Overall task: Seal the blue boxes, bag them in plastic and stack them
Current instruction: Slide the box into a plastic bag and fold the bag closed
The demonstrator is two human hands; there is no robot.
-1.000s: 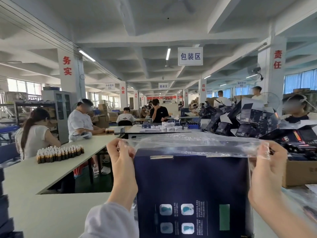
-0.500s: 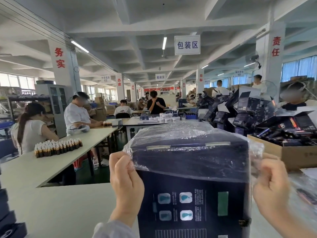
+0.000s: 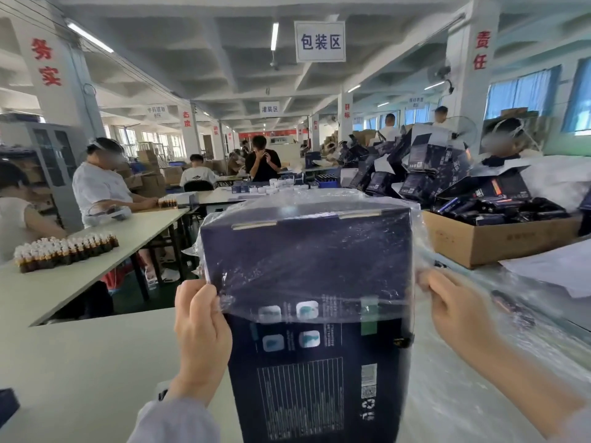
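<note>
Left hand [image 3: 201,327] and right hand [image 3: 457,311] are seen pinching the rim of a bag [image 3: 313,251], by which the upper half of the upright box [image 3: 319,385] at the counter [image 3: 80,362] is covered. Bagging is judged half done; stacking is left.

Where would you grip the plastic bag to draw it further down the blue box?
Grip the plastic bag at its loose open hem, coming in from both sides of the upright blue box, as the left hand and right hand do. The film hugs the top; only the hem likely offers slack.
</note>
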